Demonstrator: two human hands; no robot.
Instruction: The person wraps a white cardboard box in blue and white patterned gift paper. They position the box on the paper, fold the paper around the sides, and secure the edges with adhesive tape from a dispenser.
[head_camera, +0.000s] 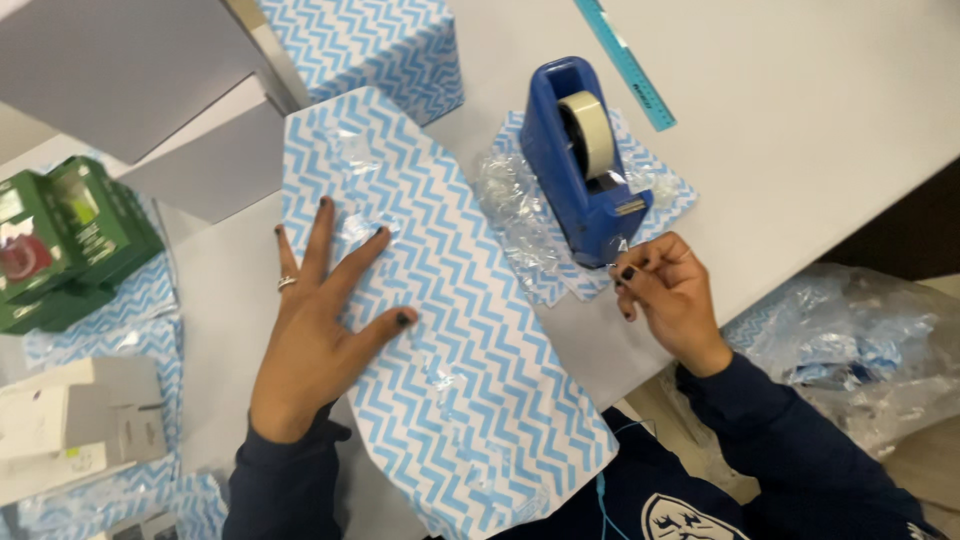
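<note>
Left hand (315, 330) lies flat, fingers spread, palm down on the wrapped parcel (440, 330), holding nothing, just pressing. A ring sits on one finger, nails dark. The parcel, covered in blue-and-white zigzag paper, runs diagonally under and past this hand, from up near the fingertips down toward the person's body; clear tape patches show on its top face, one right between the spread fingers.

Right hand (670, 295) is pinched closed, thumb and forefinger gripping the free end of the clear tape (622, 245) at the cutter. Just above that pinch, touching the tape end, stands the blue tape dispenser (580, 160) with its beige roll. The dispenser sits on a scrap of zigzag paper (675, 195) with crumpled clear film (515, 205) beside it, to the left of the pinch, between the two hands' reach. The parcel's right edge is near the right hand but apart from it.

Further above the pinch, a turquoise ruler (625, 62) lies on the white table (800, 130). Above the left hand's fingertips is another zigzag-wrapped box (375, 45), next to a grey box (120, 70). Well left of the left hand, green boxes (65, 240) and white boxes (70, 425) rest on more zigzag paper. Right of the pinching hand, off the table edge, is a clear plastic bag (860, 340), contents unclear.
</note>
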